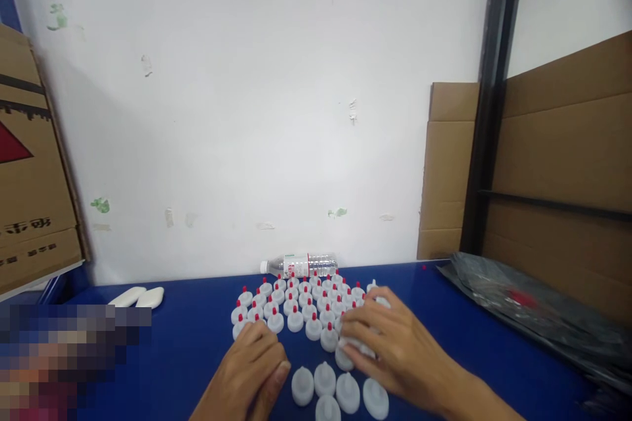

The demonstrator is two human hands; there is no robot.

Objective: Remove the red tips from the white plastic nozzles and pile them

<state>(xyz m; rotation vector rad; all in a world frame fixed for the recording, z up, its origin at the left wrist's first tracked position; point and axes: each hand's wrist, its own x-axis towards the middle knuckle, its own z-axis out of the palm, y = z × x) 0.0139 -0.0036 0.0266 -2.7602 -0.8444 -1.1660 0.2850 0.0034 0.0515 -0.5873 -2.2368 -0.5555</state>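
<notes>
On the blue table (187,342) stand several small white caps with red tips (296,306), set in rows. Closer to me are several plain white caps (323,378) without red tips. My left hand (251,368) rests on the table at the left front of the rows, fingers curled down, touching the nearest caps. My right hand (390,342) lies over the right side of the rows, fingers curved over a few white caps that show under them.
A clear plastic water bottle (301,264) lies on its side against the white wall behind the caps. Two white oval pieces (138,297) lie at left. Cardboard boxes (29,164) stand left and right. A black plastic bag (533,316) lies at right.
</notes>
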